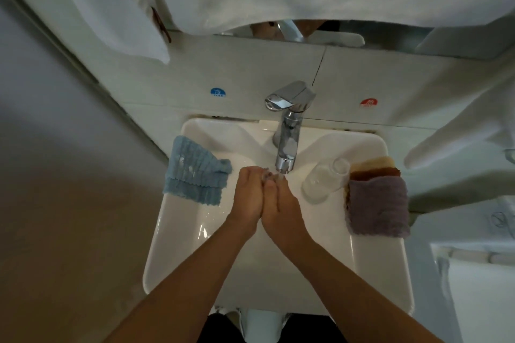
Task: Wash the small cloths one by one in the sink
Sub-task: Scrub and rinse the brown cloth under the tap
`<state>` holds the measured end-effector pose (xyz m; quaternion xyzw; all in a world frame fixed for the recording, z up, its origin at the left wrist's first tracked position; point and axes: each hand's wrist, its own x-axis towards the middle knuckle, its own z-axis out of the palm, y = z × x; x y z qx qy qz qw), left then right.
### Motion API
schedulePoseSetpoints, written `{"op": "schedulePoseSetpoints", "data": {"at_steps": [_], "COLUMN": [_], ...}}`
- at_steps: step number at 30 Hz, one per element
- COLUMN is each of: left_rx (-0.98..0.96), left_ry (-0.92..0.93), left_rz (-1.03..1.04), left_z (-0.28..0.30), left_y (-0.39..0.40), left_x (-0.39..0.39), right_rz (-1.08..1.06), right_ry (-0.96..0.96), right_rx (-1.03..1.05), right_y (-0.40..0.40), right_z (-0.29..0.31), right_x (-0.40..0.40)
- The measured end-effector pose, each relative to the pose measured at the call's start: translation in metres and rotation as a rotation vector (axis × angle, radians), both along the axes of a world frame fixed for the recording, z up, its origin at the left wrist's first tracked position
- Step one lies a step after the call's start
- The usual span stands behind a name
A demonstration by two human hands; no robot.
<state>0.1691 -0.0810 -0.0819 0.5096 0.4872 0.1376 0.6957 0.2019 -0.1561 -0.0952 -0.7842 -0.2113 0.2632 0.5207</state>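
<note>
While both hands meet under the faucet [287, 131], the left hand [249, 198] and right hand [281, 200] press palm to palm, fingers straight, gripping nothing. A blue cloth [195, 170] waits on the sink [370, 259] rim's left, a purple cloth [376, 206] right — rinsing fully before lifting one seems wise.

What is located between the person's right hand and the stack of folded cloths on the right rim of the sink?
In the head view, a clear glass bottle lies on the white sink's rim, between the right hand and the stack topped by a purple cloth.

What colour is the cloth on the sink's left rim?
Light blue cloth, seen in the head view.
</note>
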Motion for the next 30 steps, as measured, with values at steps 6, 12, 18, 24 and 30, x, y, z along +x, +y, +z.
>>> {"op": "schedulePoseSetpoints", "data": {"at_steps": [6, 12, 18, 24, 30], "left_rx": [-0.123, -0.023, 0.114, 0.038, 0.228], "left_ry": [-0.002, -0.134, -0.077, -0.052, -0.069], "left_rz": [-0.004, 0.044, 0.065, 0.063, -0.001], "left_z": [-0.004, -0.024, -0.027, -0.023, -0.022], "left_y": [-0.022, -0.018, -0.009, -0.006, -0.006], "left_x": [0.001, -0.046, -0.022, -0.004, -0.011], "right_rz": [-0.150, -0.346, 0.032, -0.146, 0.018], "right_ry": [0.207, 0.130, 0.040, 0.067, -0.008], "right_rx": [0.065, 0.178, 0.222, 0.108, 0.067], "right_y": [-0.004, -0.016, -0.020, -0.006, -0.004], "right_z": [0.004, -0.001, -0.004, -0.003, -0.004], "right_x": [0.027, 0.007, -0.010, 0.020, 0.001]}}
